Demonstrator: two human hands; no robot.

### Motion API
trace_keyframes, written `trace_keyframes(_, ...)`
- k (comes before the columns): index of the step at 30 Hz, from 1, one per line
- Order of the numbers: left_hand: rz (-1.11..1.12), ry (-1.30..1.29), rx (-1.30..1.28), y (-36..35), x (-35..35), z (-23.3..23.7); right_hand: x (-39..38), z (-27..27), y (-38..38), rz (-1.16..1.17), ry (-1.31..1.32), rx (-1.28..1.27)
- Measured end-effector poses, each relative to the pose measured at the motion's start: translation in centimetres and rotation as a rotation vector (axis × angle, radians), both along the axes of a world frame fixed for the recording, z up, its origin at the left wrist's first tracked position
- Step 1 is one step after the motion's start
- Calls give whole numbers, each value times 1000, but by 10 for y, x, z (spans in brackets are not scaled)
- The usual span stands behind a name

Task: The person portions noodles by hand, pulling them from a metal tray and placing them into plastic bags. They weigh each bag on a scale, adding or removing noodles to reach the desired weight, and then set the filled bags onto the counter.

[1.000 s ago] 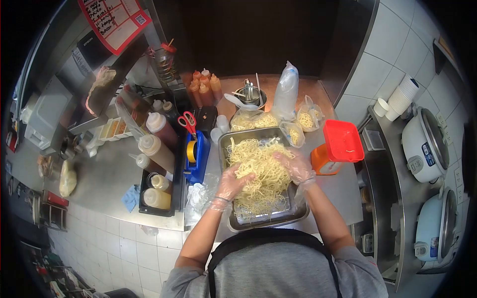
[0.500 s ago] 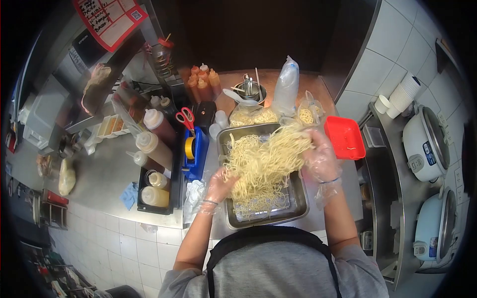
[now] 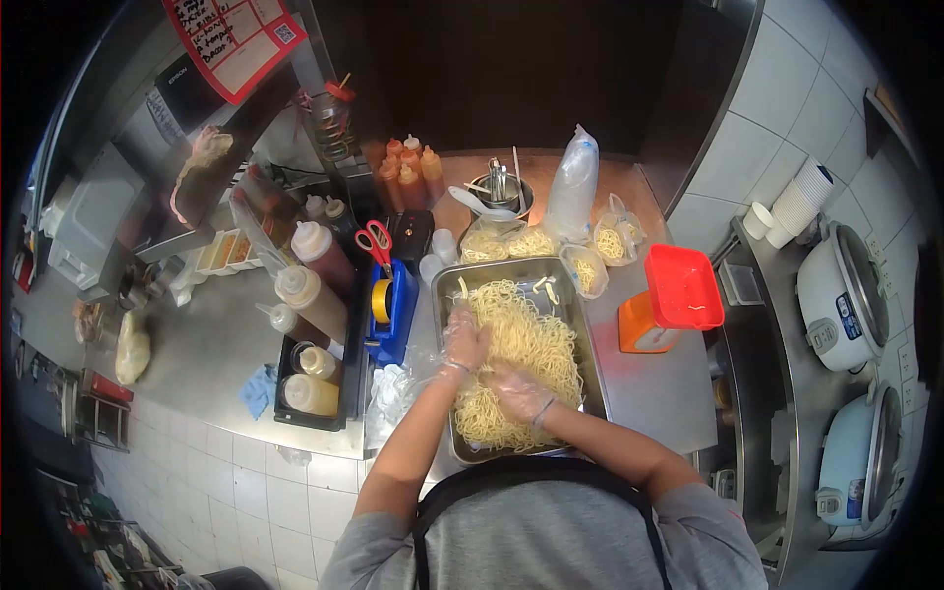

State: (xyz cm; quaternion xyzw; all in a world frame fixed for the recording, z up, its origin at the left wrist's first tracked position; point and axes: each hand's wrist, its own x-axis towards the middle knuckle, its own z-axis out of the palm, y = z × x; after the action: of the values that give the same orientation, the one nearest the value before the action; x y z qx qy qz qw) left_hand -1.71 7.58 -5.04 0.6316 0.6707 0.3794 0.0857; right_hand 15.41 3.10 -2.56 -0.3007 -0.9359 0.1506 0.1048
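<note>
Pale yellow noodles (image 3: 539, 334) lie spread in a deep metal tray (image 3: 597, 388) on the counter in front of me. Both my hands wear clear plastic gloves. At the tray's left side, my left hand (image 3: 464, 339) rests on the noodles with its fingers stretched out. My right hand (image 3: 521, 393) reaches across the lower middle of the heap, its fingers extended leftward and slightly blurred. Some fingertips are hidden among the strands. Neither hand lifts any noodles.
Behind the tray are bagged noodles (image 3: 531, 242) and a tall plastic bag (image 3: 574, 182). An orange container (image 3: 644, 324) and a red basket (image 3: 685, 285) stand on the right. A blue tape dispenser (image 3: 393, 320) and sauce bottles (image 3: 313, 300) flank the left.
The raised bundle of noodles has come down and been let go into the tray. My right hand moved down and left; my left hand moved up and slightly right.
</note>
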Motion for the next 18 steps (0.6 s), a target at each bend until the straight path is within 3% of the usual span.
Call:
trace_keyframes(3, 35, 51, -176, 3, 9, 12, 34, 29, 27, -126, 148, -686)
trace_keyframes(4, 27, 81, -260, 3, 13, 25, 44, 39, 38, -241, 109, -678)
trace_keyframes(6, -72, -174, -508, 3, 12, 41, 55, 55, 51, -465, 32, -665)
trace_keyframes(7, -120, -299, -633, 3, 9, 44, 56, 64, 50, -482, 53, -539)
trace_keyframes(9, -150, -511, -501, -6, 22, 36, 55, 80, 50, -512, 100, -280)
trace_keyframes(10, -165, -617, -435, -9, 29, 33, 53, 75, 52, -434, 195, -282)
trace_keyframes(12, -281, -515, -273, -19, 40, 61, 45, 59, 54, -275, 380, -289)
trace_keyframes(13, -336, -463, -193, -24, 43, 71, 42, 61, 49, -384, 409, -424)
trace_keyframes(14, -262, -492, -104, -18, 42, 50, 39, 66, 43, -490, 437, -556)
trace_keyframes(15, -230, -651, -205, -16, 35, 46, 35, 71, 40, -595, 464, -685)
trace_keyframes(17, -157, -971, -407, -20, 15, 81, 31, 77, 39, -472, 611, -702)
trace_keyframes(18, -188, -1038, -199, -10, 5, 63, 31, 80, 37, -410, 683, -713)
